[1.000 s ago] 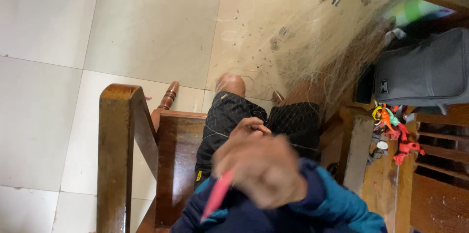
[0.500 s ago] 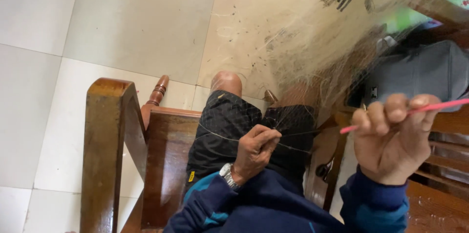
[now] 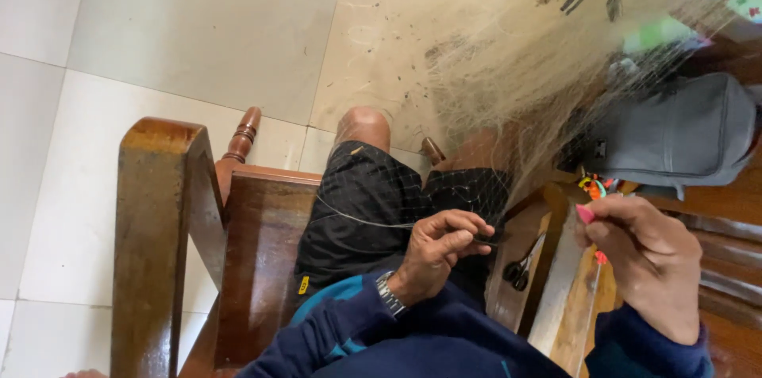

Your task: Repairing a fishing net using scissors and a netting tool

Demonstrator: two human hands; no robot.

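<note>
Tiled floor [image 3: 198, 21]; left hand [image 3: 436, 251] pinches one net [image 3: 508, 69], right hand [image 3: 647, 255] clamps one needle [image 3: 586, 214].

I've got the left hand [image 3: 440, 251] low at centre frame, over the lap, with the right hand [image 3: 647, 263] to its right at the same height. Scissors [image 3: 520, 267] lie between them on the chair seat [image 3: 508, 283]. The net [image 3: 508, 69] spreads across the upper right, the bag [image 3: 675, 136] sits under its right edge, and the chair arm [image 3: 155, 243] fills the lower left.
</note>
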